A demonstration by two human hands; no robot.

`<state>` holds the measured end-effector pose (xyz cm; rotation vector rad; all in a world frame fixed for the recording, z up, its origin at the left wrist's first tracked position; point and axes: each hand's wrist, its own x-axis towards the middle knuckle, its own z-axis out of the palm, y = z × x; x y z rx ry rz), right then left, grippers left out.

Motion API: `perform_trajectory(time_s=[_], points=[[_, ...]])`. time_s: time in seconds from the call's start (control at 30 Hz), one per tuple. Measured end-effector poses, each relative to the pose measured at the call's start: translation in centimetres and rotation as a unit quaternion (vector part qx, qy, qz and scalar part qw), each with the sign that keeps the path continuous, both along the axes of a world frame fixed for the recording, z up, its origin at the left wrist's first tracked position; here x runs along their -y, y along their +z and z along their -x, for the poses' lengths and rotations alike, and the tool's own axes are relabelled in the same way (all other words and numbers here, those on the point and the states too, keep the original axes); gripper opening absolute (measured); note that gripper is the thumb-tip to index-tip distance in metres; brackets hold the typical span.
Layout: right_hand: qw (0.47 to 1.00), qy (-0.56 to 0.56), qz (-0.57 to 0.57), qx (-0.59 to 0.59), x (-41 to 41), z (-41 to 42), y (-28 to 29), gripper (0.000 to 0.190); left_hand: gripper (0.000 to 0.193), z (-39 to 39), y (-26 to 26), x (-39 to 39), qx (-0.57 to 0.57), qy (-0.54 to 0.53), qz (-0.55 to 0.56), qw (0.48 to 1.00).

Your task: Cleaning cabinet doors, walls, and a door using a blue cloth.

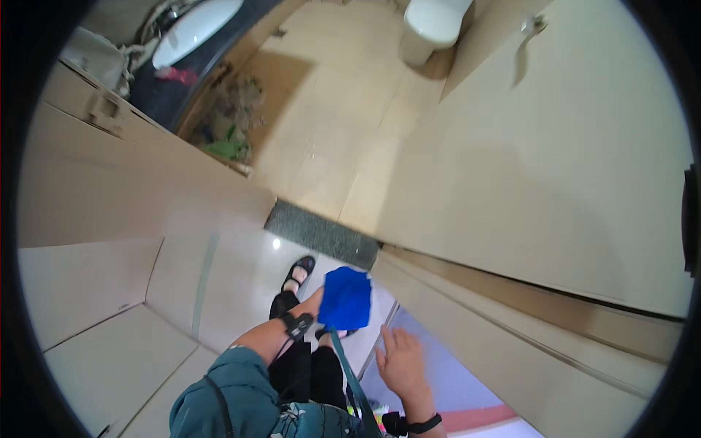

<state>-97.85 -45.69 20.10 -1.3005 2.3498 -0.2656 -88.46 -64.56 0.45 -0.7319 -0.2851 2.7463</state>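
A bright blue cloth [345, 299] hangs in front of my left forearm, and its fabric covers most of my left hand [319, 301]. How the fingers hold it is hidden. My right hand [401, 358] is to the right of the cloth, raised, its fingers apart and nothing in it. Below the cloth are my sandalled feet, with one black sandal [298, 271] plainly visible beside a dark stone threshold [323, 232].
Beyond the threshold lies a tiled bathroom floor [339, 109] with a white toilet [432, 24]. At upper left, a white basin [197, 30] sits in a dark counter [159, 98], with plastic bags [233, 139] beneath. An open door [547, 164] stands at right.
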Motion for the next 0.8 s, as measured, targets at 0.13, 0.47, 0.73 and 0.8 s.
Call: perform_trajectory(time_s=[0.13,0.47,0.73,0.8], points=[[1.0,-0.006,0.025,0.005,-1.0,-0.3,1.3,0.05,0.024,-3.8,5.4,4.4,-0.079,0.001,0.0,0.997],[0.998,-0.059,0.007,-0.017,6.1,2.8,4.7,0.047,0.032,-6.0,16.9,12.2,-0.004,-0.037,0.206,0.978],[0.98,-0.056,0.108,-0.159,16.1,10.4,12.2,0.054,0.029,-7.9,23.5,19.2,-0.084,0.002,0.559,0.825],[0.961,-0.088,0.216,-0.149,19.0,13.8,12.6,0.056,0.028,-9.9,19.8,21.0,-0.08,-0.006,0.51,0.856]])
